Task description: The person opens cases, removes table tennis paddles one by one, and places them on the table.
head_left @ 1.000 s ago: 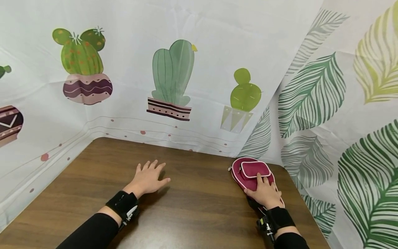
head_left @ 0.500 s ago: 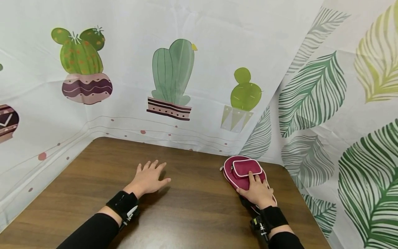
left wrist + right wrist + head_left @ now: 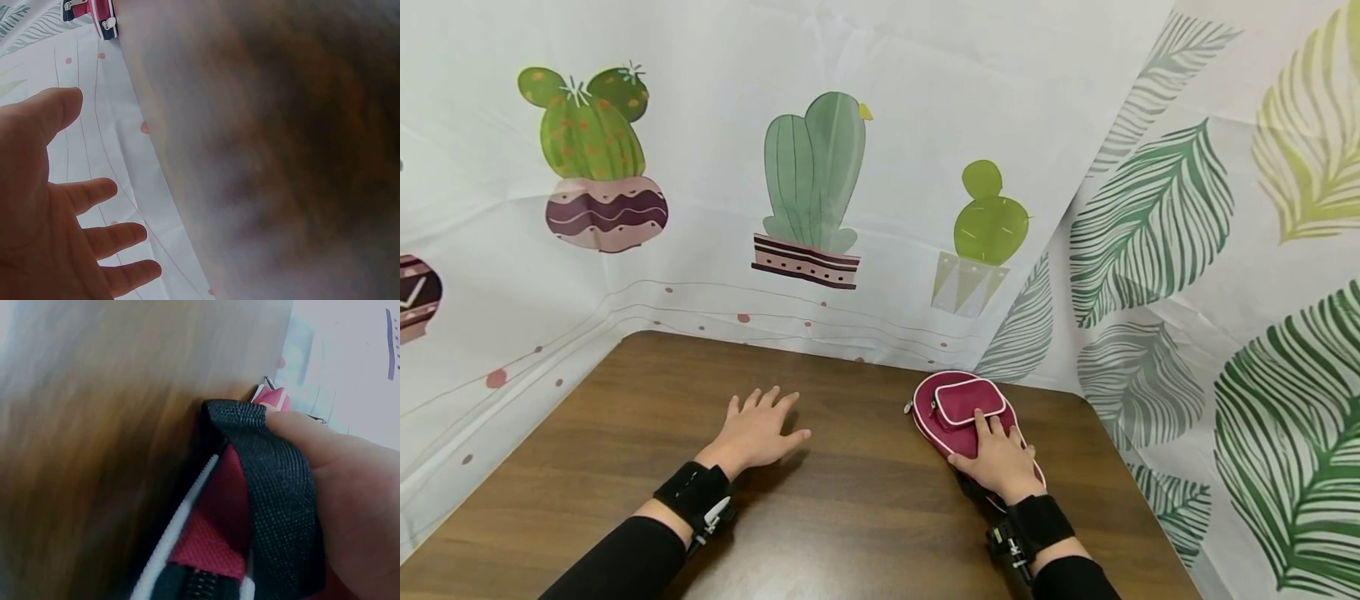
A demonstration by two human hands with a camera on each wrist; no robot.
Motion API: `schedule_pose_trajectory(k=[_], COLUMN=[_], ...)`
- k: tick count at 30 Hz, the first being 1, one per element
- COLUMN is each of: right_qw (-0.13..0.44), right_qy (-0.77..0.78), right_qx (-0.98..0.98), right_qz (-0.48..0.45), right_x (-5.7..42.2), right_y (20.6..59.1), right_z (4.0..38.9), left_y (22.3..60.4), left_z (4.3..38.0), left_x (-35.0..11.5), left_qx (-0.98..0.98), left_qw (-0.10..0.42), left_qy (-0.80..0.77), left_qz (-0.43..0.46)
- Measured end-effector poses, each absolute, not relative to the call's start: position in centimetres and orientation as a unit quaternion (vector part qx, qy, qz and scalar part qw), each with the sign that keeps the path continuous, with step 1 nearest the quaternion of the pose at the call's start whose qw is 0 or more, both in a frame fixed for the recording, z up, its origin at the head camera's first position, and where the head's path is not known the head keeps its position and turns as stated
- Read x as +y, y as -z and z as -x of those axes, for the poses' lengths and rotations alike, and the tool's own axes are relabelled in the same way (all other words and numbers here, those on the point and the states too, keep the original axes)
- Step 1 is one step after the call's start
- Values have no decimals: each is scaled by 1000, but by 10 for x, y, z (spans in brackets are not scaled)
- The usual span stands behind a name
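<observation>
A crimson table tennis racket case (image 3: 951, 435) with white piping and a small front pocket (image 3: 972, 402) lies on the table at right of centre. My right hand (image 3: 1000, 462) grips it across its narrower part, thumb along the left edge and fingers spread over the top toward the right edge. From the right wrist, a black strap (image 3: 281, 500) runs along the case's side by my thumb. My left hand (image 3: 752, 433) holds nothing, its fingers spread above the table left of centre. The left wrist view catches only the case's zipped end.
The brown wooden table (image 3: 835, 483) reaches back to a white cloth wall (image 3: 895, 83) printed with cacti. A leaf-printed cloth (image 3: 1157, 358) hangs along the right edge. Both wrists wear black straps (image 3: 694, 492) carrying small devices.
My right hand has drawn the case leftward across the table, with a slight shift toward the back wall. My left hand has stayed in place.
</observation>
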State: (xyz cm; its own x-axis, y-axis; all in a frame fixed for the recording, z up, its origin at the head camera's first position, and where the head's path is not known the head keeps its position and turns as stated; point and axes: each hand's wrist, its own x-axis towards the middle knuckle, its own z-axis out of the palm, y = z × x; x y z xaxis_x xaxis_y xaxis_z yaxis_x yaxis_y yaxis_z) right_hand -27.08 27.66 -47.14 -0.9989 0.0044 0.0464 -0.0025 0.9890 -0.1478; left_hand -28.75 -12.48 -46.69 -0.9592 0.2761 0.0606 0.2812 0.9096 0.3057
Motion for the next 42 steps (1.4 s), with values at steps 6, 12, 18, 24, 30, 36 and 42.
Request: schedule_pose_trajectory(k=[6,12,18,24,30,36,42], right_qw=[22,6,-6,7,10,11,13], right_qy=[-72,-64,-81,-76,-70,-72,-66], right_qx=[-997,-997,-996,-996,-997,-997,-997], right_qz=[-21,-41,-41,-40,-35,-30,-28], right_x=[268,278,283,285,283,275,269], right_y=[471,466,464,466,465,465,467], right_z=[271,272,274,273,271,273,272], left_y=[468,468,466,466,467,465,466], left_z=[286,284,283,284,286,286,284], left_x=[-128,-127,-126,-126,-128,-129,-126], left_qx=[-979,-978,-978,-977,-978,-978,-978], left_qw=[7,6,-1,1,-2,3,-2], left_qy=[150,157,158,162,156,158,159], left_qz=[140,138,139,139,137,138,138])
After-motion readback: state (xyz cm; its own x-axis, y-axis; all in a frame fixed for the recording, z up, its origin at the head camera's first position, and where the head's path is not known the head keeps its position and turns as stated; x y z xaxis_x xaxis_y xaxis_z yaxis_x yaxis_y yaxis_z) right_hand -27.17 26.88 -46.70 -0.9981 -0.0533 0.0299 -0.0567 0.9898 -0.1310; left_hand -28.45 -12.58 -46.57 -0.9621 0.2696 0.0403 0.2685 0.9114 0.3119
